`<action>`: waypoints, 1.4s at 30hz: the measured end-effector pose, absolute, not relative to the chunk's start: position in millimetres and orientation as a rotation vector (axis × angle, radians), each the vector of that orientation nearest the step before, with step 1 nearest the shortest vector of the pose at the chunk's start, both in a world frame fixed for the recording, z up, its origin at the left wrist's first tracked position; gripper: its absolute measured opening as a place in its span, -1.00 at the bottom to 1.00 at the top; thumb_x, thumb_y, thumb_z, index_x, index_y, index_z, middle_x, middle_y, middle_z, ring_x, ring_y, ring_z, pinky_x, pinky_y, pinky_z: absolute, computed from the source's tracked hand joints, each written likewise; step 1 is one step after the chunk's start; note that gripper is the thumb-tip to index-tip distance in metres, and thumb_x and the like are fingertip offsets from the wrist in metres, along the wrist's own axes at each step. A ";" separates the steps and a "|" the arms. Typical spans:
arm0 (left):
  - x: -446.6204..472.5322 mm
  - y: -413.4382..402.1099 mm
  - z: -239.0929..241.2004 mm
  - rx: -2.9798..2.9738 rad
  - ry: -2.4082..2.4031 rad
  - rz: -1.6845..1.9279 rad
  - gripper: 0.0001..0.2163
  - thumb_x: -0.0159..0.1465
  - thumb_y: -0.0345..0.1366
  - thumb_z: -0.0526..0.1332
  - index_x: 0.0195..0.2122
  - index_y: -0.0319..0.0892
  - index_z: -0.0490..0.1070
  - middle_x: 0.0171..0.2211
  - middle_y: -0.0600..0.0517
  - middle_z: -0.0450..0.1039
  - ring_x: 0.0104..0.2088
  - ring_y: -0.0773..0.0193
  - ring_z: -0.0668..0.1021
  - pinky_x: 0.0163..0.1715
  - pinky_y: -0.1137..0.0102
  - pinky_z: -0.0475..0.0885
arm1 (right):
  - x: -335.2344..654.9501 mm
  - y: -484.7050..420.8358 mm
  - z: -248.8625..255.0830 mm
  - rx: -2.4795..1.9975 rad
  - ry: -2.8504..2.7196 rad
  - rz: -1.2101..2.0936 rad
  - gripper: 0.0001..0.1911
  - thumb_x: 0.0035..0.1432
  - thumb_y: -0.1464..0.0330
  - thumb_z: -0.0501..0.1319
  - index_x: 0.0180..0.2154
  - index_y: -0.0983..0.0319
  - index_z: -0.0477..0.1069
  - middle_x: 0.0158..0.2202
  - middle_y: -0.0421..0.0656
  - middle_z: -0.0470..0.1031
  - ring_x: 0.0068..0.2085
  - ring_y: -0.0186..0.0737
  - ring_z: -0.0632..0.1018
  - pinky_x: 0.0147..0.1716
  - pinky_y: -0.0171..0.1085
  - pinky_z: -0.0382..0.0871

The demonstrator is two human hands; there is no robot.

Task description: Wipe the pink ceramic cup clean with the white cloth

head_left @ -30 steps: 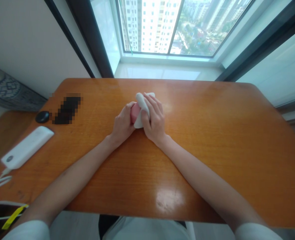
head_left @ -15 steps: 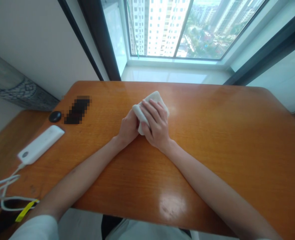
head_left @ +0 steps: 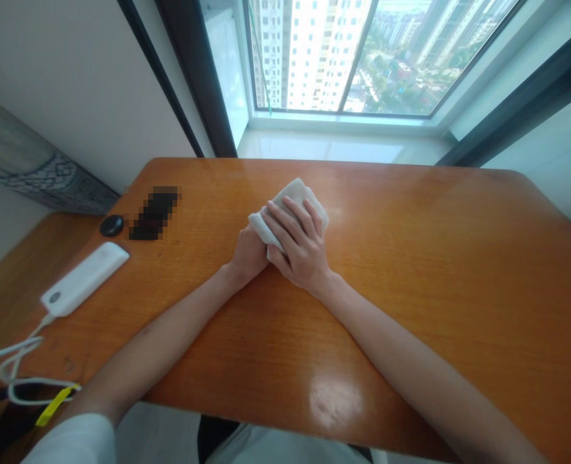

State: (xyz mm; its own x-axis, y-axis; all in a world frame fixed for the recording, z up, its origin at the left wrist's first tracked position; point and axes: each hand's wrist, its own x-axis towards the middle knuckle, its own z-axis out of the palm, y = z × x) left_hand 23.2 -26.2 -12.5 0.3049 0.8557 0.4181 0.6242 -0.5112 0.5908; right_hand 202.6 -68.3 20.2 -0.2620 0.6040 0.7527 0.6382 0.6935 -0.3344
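A folded white cloth is between my two hands over the middle of the wooden table. My left hand supports it from below and the left, with its fingers hidden under the cloth. Across the top lies my right hand, its fingers slightly apart over the fabric and its thumb at the near edge. One flap of the cloth folds over on the left side, by my left hand.
At the left side lie a white power strip or bank with a white cable, a small round black object and a blurred-out dark item. A yellow tag is near my left forearm. Beyond the far edge is a window.
My right hand's fingers have spread and shifted slightly left over the cloth. The cloth's left flap has moved a little left and looks more opened out.
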 end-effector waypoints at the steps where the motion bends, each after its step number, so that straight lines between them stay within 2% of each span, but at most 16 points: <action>1: 23.4 -26.1 -12.9 2.264 1.325 1.026 -0.71 0.55 -0.03 0.25 0.21 0.04 0.42 0.08 -0.11 0.68 0.09 -0.13 0.77 0.04 -0.02 0.71 | 203.0 -67.2 19.9 -0.972 -1.937 -0.031 -0.50 0.61 0.18 0.13 0.45 -0.03 0.51 0.48 -0.13 0.59 0.58 0.18 0.45 0.68 0.37 0.13; 6: 29.0 -33.7 0.9 2.267 1.290 1.043 -0.38 0.44 0.02 0.40 0.43 -0.01 0.26 0.33 -0.18 0.58 0.28 -0.21 0.69 0.16 -0.10 0.68 | 210.7 -51.5 13.5 -1.189 -1.450 0.217 -0.45 0.71 0.10 -0.07 0.31 0.13 0.59 0.30 0.06 0.71 0.36 0.09 0.66 0.41 0.21 0.57; 11: 6.6 -29.3 32.9 2.256 1.072 0.827 -0.26 0.47 0.11 0.40 0.57 0.05 0.18 0.44 -0.16 0.53 0.33 -0.09 0.67 0.26 0.02 0.66 | 212.1 -51.6 14.0 -1.054 -1.647 0.074 -0.49 0.68 0.16 0.04 0.41 0.15 0.52 0.45 0.08 0.58 0.52 0.13 0.51 0.55 0.27 0.39; 14: -49.5 -10.6 45.7 2.253 1.254 0.915 -0.27 0.52 0.27 0.27 0.58 0.01 0.24 0.41 -0.15 0.57 0.40 -0.16 0.61 0.42 -0.15 0.53 | 211.2 -52.2 13.8 -1.084 -1.664 0.053 -0.50 0.67 0.19 0.05 0.43 0.13 0.50 0.45 0.08 0.58 0.50 0.13 0.53 0.52 0.27 0.45; 16: -104.1 4.9 42.7 2.163 1.634 1.098 -0.20 0.49 0.34 0.26 0.54 -0.11 0.31 0.39 -0.20 0.58 0.43 -0.27 0.56 0.44 -0.32 0.45 | 210.5 -51.0 12.8 -1.118 -1.649 0.052 -0.51 0.68 0.19 0.05 0.44 0.10 0.49 0.45 0.05 0.58 0.48 0.12 0.55 0.49 0.27 0.48; 18: -161.8 18.2 31.5 1.999 2.025 1.229 0.03 0.24 0.44 0.46 0.53 -0.16 0.32 0.48 -0.29 0.48 0.54 -0.52 0.40 0.45 -0.50 0.29 | 209.8 -49.9 12.1 -1.111 -1.649 0.042 -0.51 0.67 0.20 0.05 0.44 0.10 0.49 0.45 0.05 0.58 0.47 0.11 0.56 0.48 0.26 0.50; 20: -210.7 27.8 17.5 1.820 2.228 1.192 0.23 0.00 0.47 0.57 0.56 -0.16 0.29 0.59 -0.29 0.33 0.61 -0.76 0.20 0.35 -0.66 0.15 | 209.4 -49.6 12.0 -1.101 -1.647 0.034 -0.51 0.67 0.20 0.05 0.43 0.11 0.49 0.43 0.05 0.59 0.47 0.11 0.56 0.47 0.25 0.51; 21: -229.1 31.3 11.5 1.774 2.294 1.106 0.29 -0.02 0.50 0.55 0.57 -0.24 0.26 0.60 -0.32 0.31 0.61 -0.82 0.16 0.32 -0.69 0.13 | 209.5 -49.7 12.1 -1.106 -1.645 0.034 -0.51 0.67 0.20 0.05 0.44 0.10 0.49 0.43 0.06 0.60 0.47 0.11 0.57 0.46 0.25 0.51; 23: -252.2 37.4 4.4 1.709 2.407 0.873 0.39 -0.09 0.61 0.48 0.52 -0.40 0.30 0.48 -0.41 0.46 0.54 -0.87 0.29 0.30 -0.71 0.18 | 210.0 -50.3 12.3 -1.122 -1.645 0.045 -0.51 0.68 0.20 0.04 0.44 0.09 0.49 0.43 0.05 0.59 0.46 0.11 0.57 0.46 0.26 0.51; 26: -258.5 44.2 6.2 1.675 2.401 0.708 0.35 -0.05 0.68 0.35 0.43 -0.47 0.40 0.25 -0.34 0.69 0.50 -0.75 0.41 0.28 -0.57 0.33 | 210.7 -51.2 11.6 -1.113 -1.648 0.065 -0.50 0.67 0.20 0.05 0.45 0.09 0.48 0.45 0.05 0.58 0.47 0.13 0.56 0.47 0.27 0.50; 28: -250.4 43.0 12.0 1.618 2.449 0.758 0.40 -0.17 0.64 0.45 0.45 -0.42 0.39 0.21 -0.28 0.73 0.46 -0.70 0.50 0.27 -0.47 0.46 | 210.7 -51.4 10.8 -1.099 -1.641 0.068 -0.51 0.67 0.21 0.06 0.45 0.11 0.49 0.45 0.07 0.58 0.46 0.13 0.56 0.48 0.26 0.49; 30: -235.5 31.9 18.6 1.640 2.456 0.802 0.42 -0.16 0.58 0.52 0.54 -0.36 0.30 0.23 -0.23 0.72 0.41 -0.64 0.56 0.29 -0.45 0.49 | 210.3 -51.3 10.1 -1.097 -1.636 0.074 -0.51 0.67 0.21 0.06 0.44 0.12 0.49 0.44 0.08 0.58 0.46 0.13 0.56 0.48 0.26 0.49; 32: -215.1 8.6 25.2 1.767 2.389 0.880 0.30 0.01 0.52 0.49 0.60 -0.25 0.24 0.28 -0.14 0.69 0.40 -0.55 0.59 0.32 -0.43 0.46 | 209.9 -51.0 10.0 -1.102 -1.637 0.085 -0.50 0.67 0.20 0.06 0.45 0.11 0.49 0.44 0.07 0.58 0.46 0.13 0.56 0.48 0.27 0.48; 37: -152.0 -81.4 43.3 2.026 2.245 1.169 -0.01 0.27 0.23 0.51 0.63 -0.01 0.22 0.48 -0.08 0.49 0.45 -0.58 0.48 0.37 -0.50 0.34 | 209.9 -50.4 11.3 -1.106 -1.635 0.096 -0.51 0.67 0.18 0.06 0.44 0.08 0.49 0.45 0.06 0.58 0.46 0.13 0.57 0.47 0.29 0.49; 39: -129.8 -113.5 49.6 2.140 2.220 1.213 -0.09 0.34 0.12 0.51 0.64 0.12 0.18 0.46 -0.08 0.49 0.41 -0.51 0.52 0.38 -0.47 0.38 | 210.3 -50.3 11.5 -1.095 -1.636 0.096 -0.51 0.67 0.18 0.06 0.44 0.09 0.49 0.44 0.06 0.58 0.45 0.14 0.57 0.46 0.30 0.49; 42: -105.3 -146.6 54.3 2.275 2.201 1.294 -0.07 0.34 0.00 0.56 0.64 0.16 0.14 0.39 -0.17 0.51 0.33 -0.44 0.58 0.30 -0.46 0.49 | 210.6 -50.5 11.1 -1.091 -1.636 0.092 -0.51 0.67 0.18 0.07 0.45 0.08 0.48 0.44 0.07 0.58 0.45 0.15 0.58 0.46 0.30 0.50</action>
